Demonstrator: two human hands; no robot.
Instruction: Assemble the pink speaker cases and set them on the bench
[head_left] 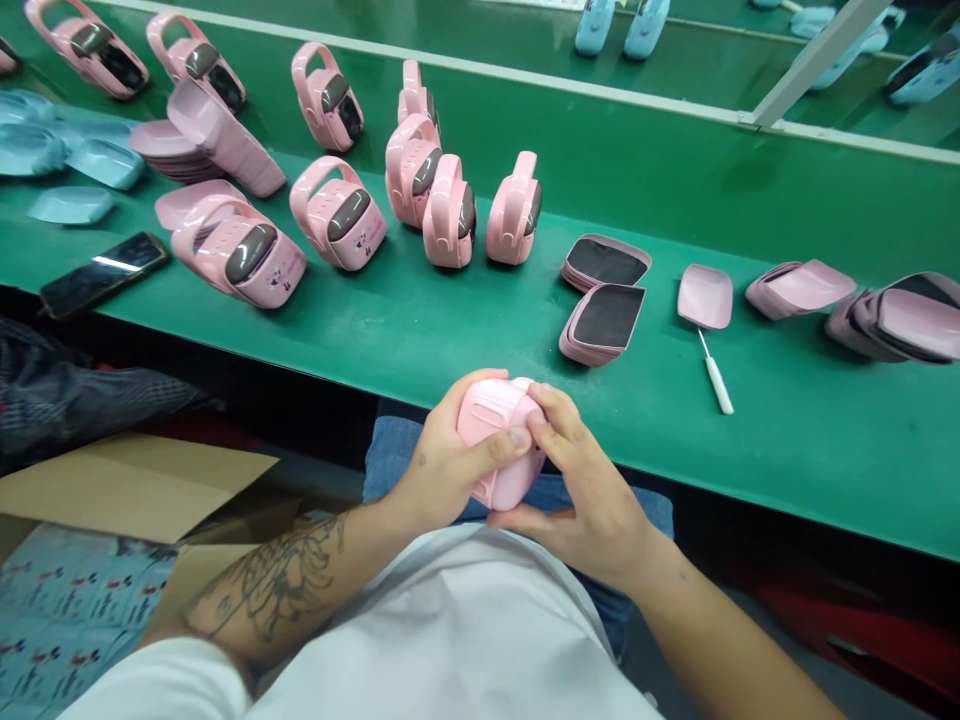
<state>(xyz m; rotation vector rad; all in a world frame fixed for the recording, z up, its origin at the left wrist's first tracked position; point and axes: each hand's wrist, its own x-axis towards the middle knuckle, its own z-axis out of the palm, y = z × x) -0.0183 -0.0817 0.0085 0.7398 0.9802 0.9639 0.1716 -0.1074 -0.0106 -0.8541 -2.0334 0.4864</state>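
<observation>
A rounded pink plastic case (504,485) is held between both hands, close to my body and just in front of the bench edge. My left hand (450,455) wraps its left side, with the thumb lying across the surface. My right hand (585,475) grips the right side, its thumb and fingers pressed at the upper edge and one finger under the bottom. On the green bench (480,330) beyond stand several pink handled devices with dark windows, such as one pink device (349,225). The side of the case facing my right palm is hidden.
Stacked pink covers with dark pads (604,325) lie right of centre, near a single pink cover (705,296) and a white-handled screwdriver (718,385). A phone (105,275), blue covers (71,205) and an open carton (135,485) are at left.
</observation>
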